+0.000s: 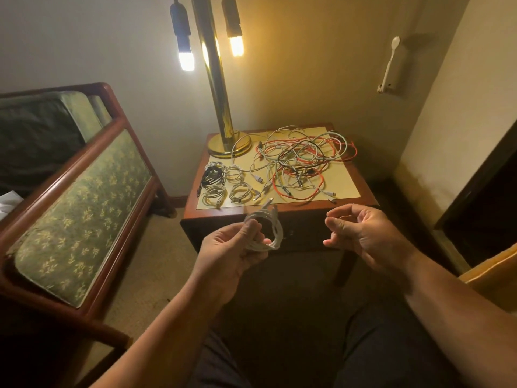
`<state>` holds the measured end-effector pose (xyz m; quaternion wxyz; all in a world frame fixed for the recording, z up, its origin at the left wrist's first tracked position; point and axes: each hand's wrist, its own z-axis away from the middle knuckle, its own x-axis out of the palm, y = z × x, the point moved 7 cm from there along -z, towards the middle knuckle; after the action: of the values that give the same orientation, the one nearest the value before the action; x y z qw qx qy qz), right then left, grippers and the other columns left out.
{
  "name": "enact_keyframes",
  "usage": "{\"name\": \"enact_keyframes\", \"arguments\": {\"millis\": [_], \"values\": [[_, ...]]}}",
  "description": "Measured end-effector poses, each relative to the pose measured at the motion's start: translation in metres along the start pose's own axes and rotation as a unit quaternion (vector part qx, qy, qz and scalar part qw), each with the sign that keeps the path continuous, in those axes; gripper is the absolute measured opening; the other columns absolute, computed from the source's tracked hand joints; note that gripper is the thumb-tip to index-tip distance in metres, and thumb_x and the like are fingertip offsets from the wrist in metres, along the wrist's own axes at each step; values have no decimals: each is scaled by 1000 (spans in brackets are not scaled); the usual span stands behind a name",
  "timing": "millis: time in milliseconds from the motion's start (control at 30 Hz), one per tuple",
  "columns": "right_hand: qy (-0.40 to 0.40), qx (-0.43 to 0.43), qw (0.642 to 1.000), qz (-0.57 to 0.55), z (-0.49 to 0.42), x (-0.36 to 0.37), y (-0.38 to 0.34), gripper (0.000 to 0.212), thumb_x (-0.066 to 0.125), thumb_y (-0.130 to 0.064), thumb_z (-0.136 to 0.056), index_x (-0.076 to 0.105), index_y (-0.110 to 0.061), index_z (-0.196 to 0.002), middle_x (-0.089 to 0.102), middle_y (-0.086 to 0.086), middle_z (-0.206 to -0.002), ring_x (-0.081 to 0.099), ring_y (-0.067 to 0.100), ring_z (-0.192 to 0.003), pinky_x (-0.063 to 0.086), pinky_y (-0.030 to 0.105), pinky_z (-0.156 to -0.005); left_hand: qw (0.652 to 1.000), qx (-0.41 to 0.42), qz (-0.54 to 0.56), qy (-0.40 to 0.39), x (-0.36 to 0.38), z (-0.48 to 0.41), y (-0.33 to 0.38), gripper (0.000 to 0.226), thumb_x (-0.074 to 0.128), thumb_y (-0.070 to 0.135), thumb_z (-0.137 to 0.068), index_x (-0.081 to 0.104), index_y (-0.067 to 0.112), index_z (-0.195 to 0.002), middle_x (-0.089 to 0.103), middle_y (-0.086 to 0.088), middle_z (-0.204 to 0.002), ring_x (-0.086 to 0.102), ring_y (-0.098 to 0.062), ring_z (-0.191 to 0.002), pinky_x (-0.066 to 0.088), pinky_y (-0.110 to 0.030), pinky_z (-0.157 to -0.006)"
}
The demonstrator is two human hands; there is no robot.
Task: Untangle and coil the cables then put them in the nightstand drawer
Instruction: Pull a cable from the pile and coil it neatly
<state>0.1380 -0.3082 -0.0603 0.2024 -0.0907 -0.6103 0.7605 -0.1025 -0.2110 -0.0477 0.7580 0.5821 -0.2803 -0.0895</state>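
Lamp-lit counter [347, 177] carries a cable tangle [302, 158] beside coiled cables [214, 191]; your left hand [232, 253] grips a white coil [268, 228], your right hand [361, 231] is loosely curled, empty.

Lamp [214, 79]: polished brass-coloured metal, glossy, mirror-like.
Worktop [347, 177]: matt pale inset, smooth; rim of reddish wood with a slight sheen.
Cables [296, 161]: smooth plastic-looking sheathing.
Bench [84, 197]: patterned woven cloth, glossy wooden frame.

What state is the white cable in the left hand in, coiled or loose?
Coiled: the white cable forms stacked loops held by the left hand, plug ends sticking up.
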Motion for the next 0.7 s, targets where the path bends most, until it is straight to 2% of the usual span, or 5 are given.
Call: {"name": "enact_keyframes", "arguments": {"millis": [133, 267, 467, 533, 700], "values": [[10, -44, 974, 223, -20, 10, 17, 13, 66, -29, -97, 68, -18, -103, 71, 6, -95, 71, 20, -86, 63, 38, -75, 998, -61, -11, -3, 12, 0, -27, 30, 74, 20, -82, 74, -3, -101, 71, -19, -93, 71, -30, -93, 59, -44, -88], [85, -133, 885, 439, -73, -9, 32, 29, 62, -42, -97, 62, -25, -120, 59, -1, -127, 56, 19, -118, 52, 36, -95, 996, -92, -3, 2, 13, -6, -40, 23, 74, 9, -79, 78, 5, -101, 74, -19, -103, 73, -34, -100, 57, -46, -91], [91, -96, 791, 597, -159, -26, 30, 70, 46, -61, -97, 27, -29, -156, 20, 9, -165, 16, 34, -151, 22, 50, -122, 997, -30, -45, 61, 4, -32, -24, 26, 74, 8, -86, 75, 10, -111, 77, -16, -106, 75, -33, -99, 62, -39, -81], [87, -56, 786, 610, -180, -28, 32, 74, 39, -67, -97, 17, -33, -159, 8, 5, -169, 4, 35, -154, 12, 53, -123, 995, -22, -55, 80, 0, -45, -14, 25, 77, 9, -83, 77, 12, -108, 77, -14, -105, 75, -33, -97, 62, -42, -82], [129, -12, 764, 632, -214, -25, 37, 77, 24, -75, -94, 22, -31, -158, 12, 5, -169, 6, 35, -154, 7, 56, -124, 987, -28, -93, 126, -21, -97, 8, 37, 82, 12, -80, 70, 5, -114, 78, -14, -101, 76, -31, -96, 61, -40, -74]]}}
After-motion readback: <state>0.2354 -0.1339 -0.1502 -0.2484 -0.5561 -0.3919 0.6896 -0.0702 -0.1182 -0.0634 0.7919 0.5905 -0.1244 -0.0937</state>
